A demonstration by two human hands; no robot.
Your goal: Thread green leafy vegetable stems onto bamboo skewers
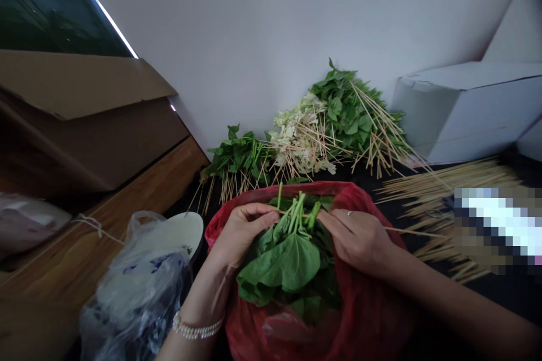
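Over an open red plastic bag (292, 333) of leafy greens, both my hands work close together. My right hand (359, 240), with a ring, is closed around a thin wooden skewer (412, 232) whose long end sticks out to the right. Several green stems with broad leaves (292, 262) hang from the skewer's other part, between my hands. My left hand (249, 228), with a beaded bracelet, pinches a leafy green stem (280, 196) near the skewer's tip. The exact contact under its fingertips is hidden.
Against the white wall lie skewered greens (345, 107), skewered pale cabbage (300, 135) and more greens (241, 155). Loose skewers (423, 180) spread at right beside a white box (478, 113). A white plate (186, 231), clear plastic bags (135, 287) and a cardboard box (93, 135) are left.
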